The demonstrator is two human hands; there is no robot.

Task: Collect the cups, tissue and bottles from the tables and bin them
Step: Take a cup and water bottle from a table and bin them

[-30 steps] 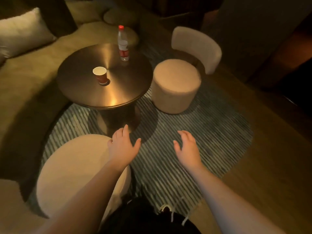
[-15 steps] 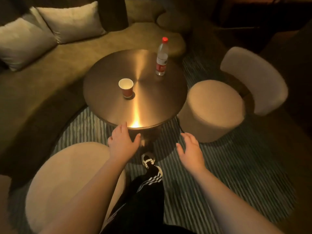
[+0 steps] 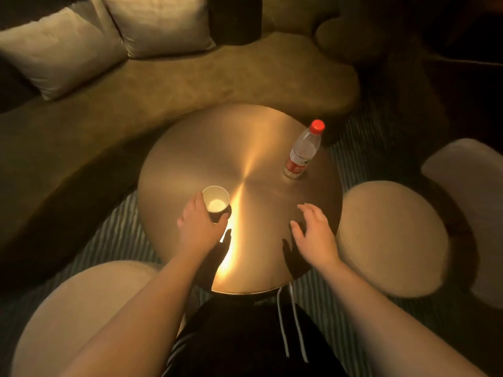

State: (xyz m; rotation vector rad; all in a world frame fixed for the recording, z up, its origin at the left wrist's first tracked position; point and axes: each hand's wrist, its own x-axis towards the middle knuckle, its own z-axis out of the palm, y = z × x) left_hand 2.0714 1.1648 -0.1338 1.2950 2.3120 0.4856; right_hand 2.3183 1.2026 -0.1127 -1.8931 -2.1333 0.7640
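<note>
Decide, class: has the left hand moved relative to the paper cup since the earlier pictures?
Yes. The left hand has gone forward over the round table to the paper cup; its fingers now wrap the cup.

We count one cup (image 3: 216, 203), one bottle (image 3: 302, 151) and one round table (image 3: 190, 159) under them. We count two hands (image 3: 200, 229) (image 3: 315, 235), two pillows (image 3: 54, 50) (image 3: 158, 23) and one sofa (image 3: 163, 85) that the pillows lie on. We also count two round stools (image 3: 392, 238) (image 3: 81, 308), one chair back (image 3: 468, 186) at the right edge, and one striped rug (image 3: 119, 227).
</note>
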